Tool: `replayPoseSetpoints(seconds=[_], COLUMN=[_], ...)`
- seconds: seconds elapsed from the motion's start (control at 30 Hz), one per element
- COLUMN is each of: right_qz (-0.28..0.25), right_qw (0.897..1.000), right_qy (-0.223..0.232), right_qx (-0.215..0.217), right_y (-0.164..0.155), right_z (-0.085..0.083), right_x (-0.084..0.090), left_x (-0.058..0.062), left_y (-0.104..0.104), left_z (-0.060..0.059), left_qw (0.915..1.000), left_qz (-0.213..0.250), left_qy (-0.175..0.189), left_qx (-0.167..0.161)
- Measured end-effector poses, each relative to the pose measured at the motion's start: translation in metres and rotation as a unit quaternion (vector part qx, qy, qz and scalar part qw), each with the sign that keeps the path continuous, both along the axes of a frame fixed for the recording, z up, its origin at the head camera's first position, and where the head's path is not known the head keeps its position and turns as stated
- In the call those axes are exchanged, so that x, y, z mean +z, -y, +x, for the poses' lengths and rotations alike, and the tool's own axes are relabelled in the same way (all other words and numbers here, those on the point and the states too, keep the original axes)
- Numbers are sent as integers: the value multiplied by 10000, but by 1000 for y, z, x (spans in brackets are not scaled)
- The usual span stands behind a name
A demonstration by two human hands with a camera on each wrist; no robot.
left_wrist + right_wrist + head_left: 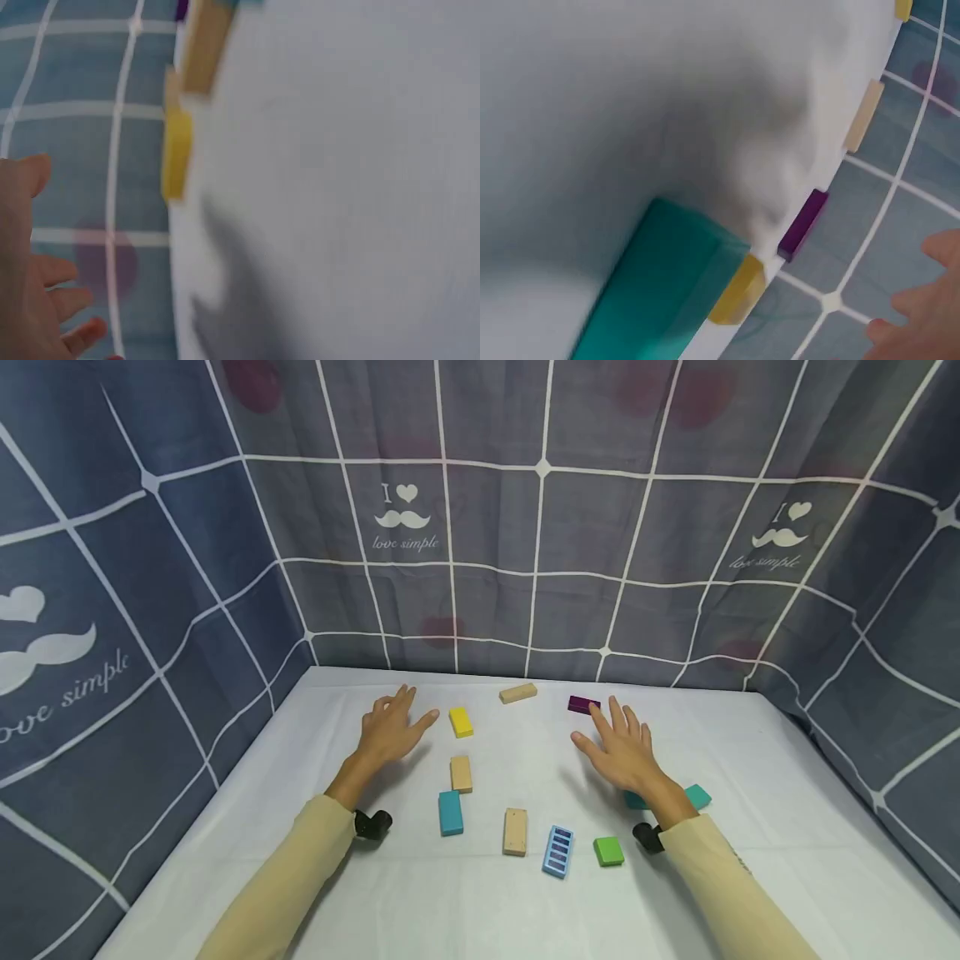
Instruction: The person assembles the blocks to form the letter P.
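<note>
Grey-blue checked cloth, printed with moustaches and "love simple", walled in a white worktop point(787, 860) strewn with small blocks. Both hands hovered well apart over its far half, fingers spread and relaxed, holding nothing. The left hand point(388, 732) sat just beside a yellow block point(461, 722), its fingertips pointing toward it without touching. The right hand point(622, 748) had its fingertips near a purple block point(583, 704), also apart from it; a teal block point(697, 796) lay partly hidden behind that wrist.

Nearer the person lay a tan block point(461, 773), a blue block point(450, 812), a longer tan block point(514, 831), a striped light-blue block point(558, 850) and a green block point(608, 851). Another tan block point(518, 693) rested by the back cloth.

Judged by look, the yellow and purple blocks were probably painted wood: light, rigid, unlikely to break, with smooth faces that could slide on the white covering if nudged. Each lay flat, so a pinch across the two long sides, thumb against forefinger, seemed the surest hold. The wrist views were blurred and added little beyond block edges.
</note>
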State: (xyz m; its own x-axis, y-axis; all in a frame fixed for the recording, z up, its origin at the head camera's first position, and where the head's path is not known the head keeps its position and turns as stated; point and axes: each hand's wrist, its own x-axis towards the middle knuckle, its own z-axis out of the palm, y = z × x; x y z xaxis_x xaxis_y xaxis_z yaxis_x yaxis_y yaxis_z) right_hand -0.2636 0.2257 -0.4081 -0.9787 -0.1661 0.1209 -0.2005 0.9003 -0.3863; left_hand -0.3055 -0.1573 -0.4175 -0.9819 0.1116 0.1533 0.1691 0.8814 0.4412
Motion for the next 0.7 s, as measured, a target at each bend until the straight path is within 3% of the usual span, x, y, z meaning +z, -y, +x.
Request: replayPoseSetpoints(seconds=[0.13,0.2,0.37,0.5,0.6,0.7], right_qz=[-348,-464,-662,-572,-390,-187], right_qw=[9983,9963,9909,9906,9913,9910], right_qy=[-402,-631,-952,-818,-618,-451], right_qx=[221,346,678,941,1098,1247], right_y=[4,8,18,24,28,32], right_z=[14,25,59,87,105,118], right_x=[3,5,6,2,-4,-9], left_x=[11,14,13,5,-1,-6], left_y=[-24,-34,-56,-68,-74,-79], left_z=[24,40,80,102,112,119], left_qw=[9965,9922,9764,9557,9397,9299], left_qz=[629,953,1280,1317,1509,1654], left_qy=[-378,-363,167,724,1167,1397], left_qx=[-407,-715,-1731,-2532,-2837,-2974])
